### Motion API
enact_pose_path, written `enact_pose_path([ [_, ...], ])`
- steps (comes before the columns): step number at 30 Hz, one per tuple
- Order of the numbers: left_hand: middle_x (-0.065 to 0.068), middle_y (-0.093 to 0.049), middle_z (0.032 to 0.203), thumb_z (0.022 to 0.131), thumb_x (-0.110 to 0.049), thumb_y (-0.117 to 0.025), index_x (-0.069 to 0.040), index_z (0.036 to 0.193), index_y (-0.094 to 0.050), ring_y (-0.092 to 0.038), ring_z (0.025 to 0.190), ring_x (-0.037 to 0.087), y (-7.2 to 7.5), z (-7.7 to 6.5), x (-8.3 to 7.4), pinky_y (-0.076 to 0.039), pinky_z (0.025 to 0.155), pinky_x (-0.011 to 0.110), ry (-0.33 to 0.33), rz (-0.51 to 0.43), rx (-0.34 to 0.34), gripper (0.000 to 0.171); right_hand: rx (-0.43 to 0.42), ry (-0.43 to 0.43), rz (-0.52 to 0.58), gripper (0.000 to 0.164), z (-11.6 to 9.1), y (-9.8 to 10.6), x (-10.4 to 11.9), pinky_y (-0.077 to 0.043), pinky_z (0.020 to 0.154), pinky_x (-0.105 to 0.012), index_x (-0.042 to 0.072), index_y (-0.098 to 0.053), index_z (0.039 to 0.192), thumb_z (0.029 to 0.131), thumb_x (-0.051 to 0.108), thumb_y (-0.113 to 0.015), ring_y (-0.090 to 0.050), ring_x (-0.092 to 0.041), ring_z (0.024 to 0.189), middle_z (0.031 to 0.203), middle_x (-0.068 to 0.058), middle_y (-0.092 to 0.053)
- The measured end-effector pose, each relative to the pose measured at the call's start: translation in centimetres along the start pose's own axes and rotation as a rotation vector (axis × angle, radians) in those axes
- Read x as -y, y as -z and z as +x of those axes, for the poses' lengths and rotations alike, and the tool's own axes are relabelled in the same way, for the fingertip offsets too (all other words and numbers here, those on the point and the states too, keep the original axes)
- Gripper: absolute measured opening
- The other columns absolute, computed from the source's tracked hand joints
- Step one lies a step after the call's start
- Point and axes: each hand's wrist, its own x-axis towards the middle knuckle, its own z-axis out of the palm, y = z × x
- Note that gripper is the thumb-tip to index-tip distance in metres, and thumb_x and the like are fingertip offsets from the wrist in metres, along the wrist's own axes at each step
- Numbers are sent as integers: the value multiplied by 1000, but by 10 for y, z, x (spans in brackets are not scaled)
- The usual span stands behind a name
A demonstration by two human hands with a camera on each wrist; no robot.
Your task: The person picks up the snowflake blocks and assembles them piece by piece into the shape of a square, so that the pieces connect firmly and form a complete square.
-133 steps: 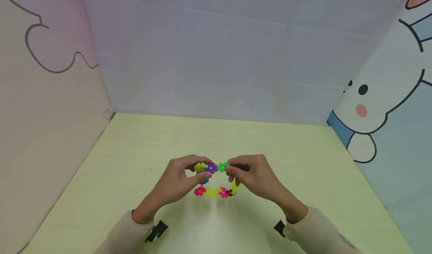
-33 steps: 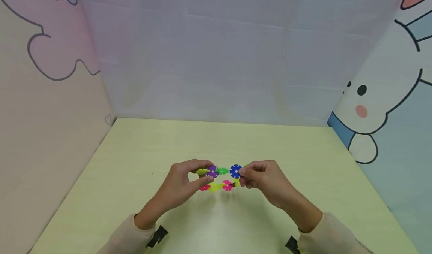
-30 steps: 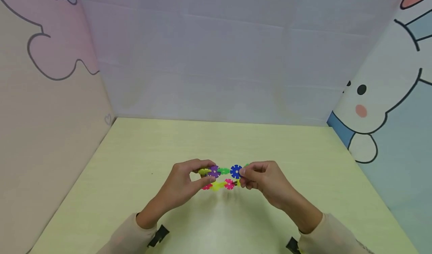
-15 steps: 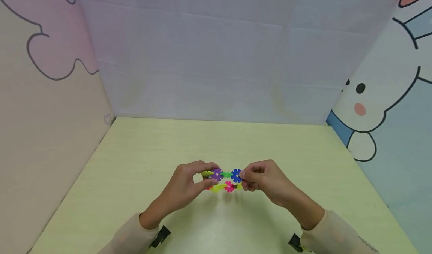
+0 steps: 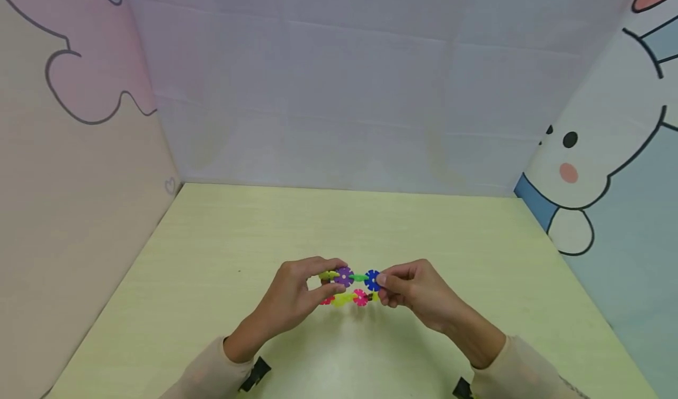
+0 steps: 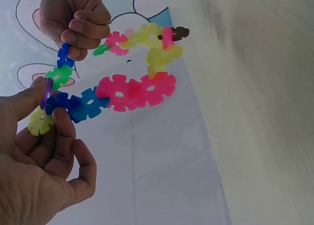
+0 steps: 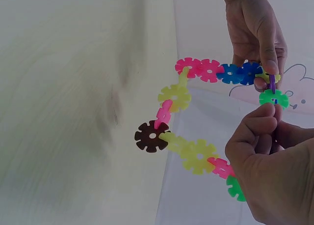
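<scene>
A chain of notched plastic snowflake discs hangs between both hands above the table. My left hand [image 5: 291,298] pinches the purple disc [image 5: 344,277] between thumb and forefinger, while its other fingers sit by a yellow disc [image 6: 41,122]. With thumb and fingertips, my right hand [image 5: 421,293] pinches a blue disc [image 5: 372,280]. That blue disc meets the green disc [image 5: 359,278], which is joined to the purple one. Pink discs [image 7: 209,70], pale yellow discs [image 7: 199,156] and a brown disc [image 7: 152,136] form the rest. Another green disc [image 7: 236,188] is partly hidden behind my right hand.
A pale wooden table [image 5: 339,222] lies below the hands. A plain back wall [image 5: 339,93] and side walls with cartoon drawings enclose it. Black straps [image 5: 255,373] show at the sleeves.
The right hand went from the green disc to pinching the blue disc, first held apart. The gap has closed, and blue now meets green. The left hand shifted slightly right with the purple disc.
</scene>
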Motion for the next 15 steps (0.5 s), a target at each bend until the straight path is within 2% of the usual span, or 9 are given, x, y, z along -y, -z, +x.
enact_pose_path([
  [4,-7,-78,98,89,-22,-81,-14,119,-77,-65,79,0,0,-1,2,-51,64,20,-22,-2,-6,31,-8,8,-18,28,1,-1,-1,-55,68,-21,-17,-70,108,103,10,-63,-62,-11,72,76,0,-70],
  [11,-7,-79,100,88,-21,-82,-13,119,-77,-66,81,-1,-1,-2,2,-49,60,19,-14,-6,-5,32,-25,-1,-15,27,5,-6,-4,-55,67,-21,-15,-70,109,103,10,-62,-61,-12,72,76,-1,-69],
  [15,-9,-77,97,87,-22,-84,-16,115,-78,-63,77,-1,1,1,1,-51,65,20,3,21,-7,30,-32,-18,-1,27,3,-7,-3,-55,67,-22,-13,-71,108,103,12,-63,-62,-13,73,78,-2,-70],
])
